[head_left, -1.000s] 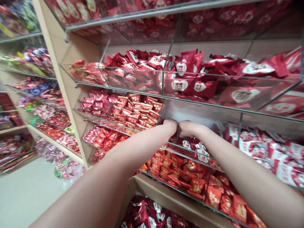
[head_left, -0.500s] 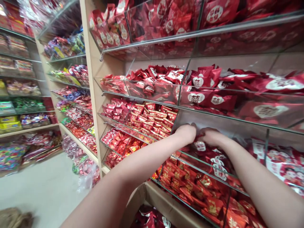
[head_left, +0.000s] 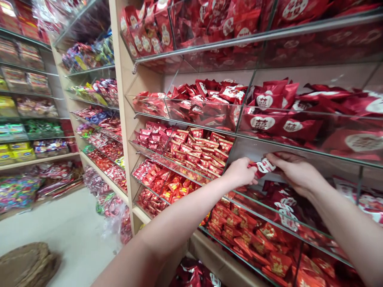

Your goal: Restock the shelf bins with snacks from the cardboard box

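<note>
I hold one red packet [head_left: 265, 166] between my two hands, up under the front lip of the glass shelf [head_left: 299, 148] that carries the larger heart-marked bags [head_left: 263, 123]. My left hand [head_left: 241, 172] pinches its left end, fingers curled closed on the wrapper; my right hand [head_left: 295, 172] grips the right end from above, thumb beneath. The packet hangs in the air over the bin of dark red packets [head_left: 283, 201], just behind that bin's glass front edge [head_left: 269, 205], touching nothing but my fingers.

To do this well, I judge I should keep the grip on the crimped ends only, so the filling is not crushed, and keep the packet level with its white mark facing out. The gap between the shelf above and the bin's front edge is narrow, so my wrists should stay low and clear of the glass. The small boxed sweets [head_left: 191, 147] in the compartment to the left sit close to my left forearm; I should not brush them out over their edge.
</note>
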A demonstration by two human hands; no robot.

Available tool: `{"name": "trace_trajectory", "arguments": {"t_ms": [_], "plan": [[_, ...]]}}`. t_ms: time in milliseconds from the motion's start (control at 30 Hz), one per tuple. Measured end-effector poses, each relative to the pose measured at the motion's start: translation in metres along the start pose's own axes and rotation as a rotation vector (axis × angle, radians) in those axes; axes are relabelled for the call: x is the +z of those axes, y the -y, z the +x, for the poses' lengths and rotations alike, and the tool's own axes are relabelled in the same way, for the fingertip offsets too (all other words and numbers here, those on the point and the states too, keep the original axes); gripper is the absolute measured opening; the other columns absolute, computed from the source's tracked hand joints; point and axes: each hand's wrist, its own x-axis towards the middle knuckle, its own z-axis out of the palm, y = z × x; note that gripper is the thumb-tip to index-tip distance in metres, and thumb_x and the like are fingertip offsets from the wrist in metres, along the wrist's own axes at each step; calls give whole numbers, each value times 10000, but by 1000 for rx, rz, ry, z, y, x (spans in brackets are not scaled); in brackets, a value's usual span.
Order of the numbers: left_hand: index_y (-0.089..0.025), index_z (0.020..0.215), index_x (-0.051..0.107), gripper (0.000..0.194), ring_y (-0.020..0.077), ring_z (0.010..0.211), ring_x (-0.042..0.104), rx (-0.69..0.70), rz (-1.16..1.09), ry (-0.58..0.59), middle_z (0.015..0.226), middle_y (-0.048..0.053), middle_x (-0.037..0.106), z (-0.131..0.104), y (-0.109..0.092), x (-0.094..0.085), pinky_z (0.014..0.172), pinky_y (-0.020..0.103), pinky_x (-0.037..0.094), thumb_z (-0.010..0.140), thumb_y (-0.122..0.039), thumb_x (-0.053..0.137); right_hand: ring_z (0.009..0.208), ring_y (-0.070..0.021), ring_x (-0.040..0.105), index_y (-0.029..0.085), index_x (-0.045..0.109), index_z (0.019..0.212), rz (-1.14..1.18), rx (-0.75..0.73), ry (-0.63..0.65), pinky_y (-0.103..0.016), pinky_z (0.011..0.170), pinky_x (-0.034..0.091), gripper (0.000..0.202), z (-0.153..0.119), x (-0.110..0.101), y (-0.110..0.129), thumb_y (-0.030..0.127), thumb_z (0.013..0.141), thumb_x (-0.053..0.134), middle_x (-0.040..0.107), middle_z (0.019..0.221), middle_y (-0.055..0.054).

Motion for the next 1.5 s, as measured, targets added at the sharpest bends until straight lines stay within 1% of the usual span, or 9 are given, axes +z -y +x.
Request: {"name": "trace_trajectory", "arguments": {"t_ms": [167, 333, 500, 633, 700, 900, 1033, 1233, 1500], "plan": [[-172, 835, 361, 62, 119, 478, 610, 14, -66, -59, 556, -23, 529, 0, -2, -2, 426, 185, 477, 880, -182, 319, 506, -68, 476, 187, 617, 627, 102, 67, -111, -155, 420, 441, 236, -3, -1, -6, 294, 479, 768, 554, 570, 43], [-185, 797, 340, 81, 88, 410, 574, 82, -84, -122, 588, -36, 516, 2, -2, -5, 354, 128, 388, 876, -178, 324, 538, -88, 499, 183, 615, 635, 238, 100, -144, -185, 396, 447, 222, -5, 6, -2, 258, 488, 763, 579, 620, 33], [-193, 803, 338, 96, 78, 422, 572, 123, -96, -162, 655, -30, 521, 6, 1, -5, 338, 118, 342, 881, -249, 348, 554, -86, 518, 171, 615, 651, 281, 78, -71, -194, 456, 469, 245, -6, 7, -4, 276, 492, 769, 591, 613, 38], [-189, 853, 363, 173, 100, 523, 612, 141, -73, -125, 721, -5, 566, 0, -1, -4, 407, 140, 410, 824, -306, 486, 599, -92, 555, 159, 628, 693, 214, 79, 159, -202, 544, 493, 252, -9, 6, -11, 294, 528, 761, 628, 659, 16], [-188, 905, 370, 206, 103, 524, 610, 148, -26, -99, 731, -4, 572, -3, -1, -5, 417, 149, 416, 809, -304, 512, 599, -90, 562, 153, 627, 703, 161, 96, 195, -194, 550, 492, 257, -10, 6, -13, 308, 542, 754, 636, 666, 7], [-188, 981, 351, 246, 85, 440, 573, 110, 21, -114, 746, 3, 578, -2, 2, -5, 405, 167, 417, 833, -354, 456, 596, -109, 584, 174, 608, 768, 123, 121, 125, -186, 472, 481, 299, -11, 10, -15, 345, 560, 737, 643, 727, -3], [-184, 994, 344, 215, 98, 480, 599, 86, 9, -175, 793, 34, 600, -1, 1, -5, 445, 182, 438, 851, -325, 423, 597, -92, 588, 184, 585, 797, 188, 65, 115, -182, 521, 496, 323, -11, 12, -16, 290, 544, 756, 635, 743, 23], [-166, 929, 430, 138, 138, 597, 622, 98, 27, -231, 839, 74, 624, -1, 0, -7, 560, 233, 465, 848, -278, 422, 556, -60, 555, 163, 589, 759, 179, 27, -12, -139, 469, 455, 346, -5, 10, -21, 272, 491, 779, 624, 702, 25], [-161, 970, 427, 147, 126, 569, 623, 148, -10, -179, 827, 64, 618, 4, -1, -7, 450, 189, 435, 879, -200, 319, 493, -70, 523, 192, 568, 700, 334, 24, -32, -186, 467, 436, 308, -3, 11, -15, 311, 490, 760, 576, 581, 59]]}}
